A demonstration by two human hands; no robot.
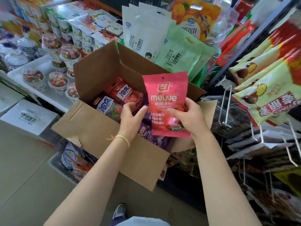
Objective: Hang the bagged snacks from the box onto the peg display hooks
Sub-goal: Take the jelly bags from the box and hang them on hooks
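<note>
Over on the left a white tray [40,66] carries clear-lidded dessert cups [58,81], and next to it stands the open cardboard box [101,124], flaps splayed, with more bagged snacks [117,101] in red and purple lying loose inside. The person's left hand [131,116] hovers over those packs, fingers loosely spread and gripping nothing, thumb nearly brushing the edge of the pink snack bag [166,101]. That bag is held upright above the box, clear of the other packs: a glossy pink pouch with white lettering, a small punched hang hole centred near its top seal, and a window low down showing round sweets. The right hand [190,118] pinches its lower right side, thumb across the front and fingers curled behind. To the right, bare wire peg hooks [225,105] jut from the dark rack, below rows of green chestnut bags [268,101] already hanging. The risk I see is the grip: held only by its lower side, the slick pouch could flop or twist as it swings across, so the tiny hole misses the hook tip, or the bag slips back into the box; the hole looks small enough that a forced push might tear the seal
</note>
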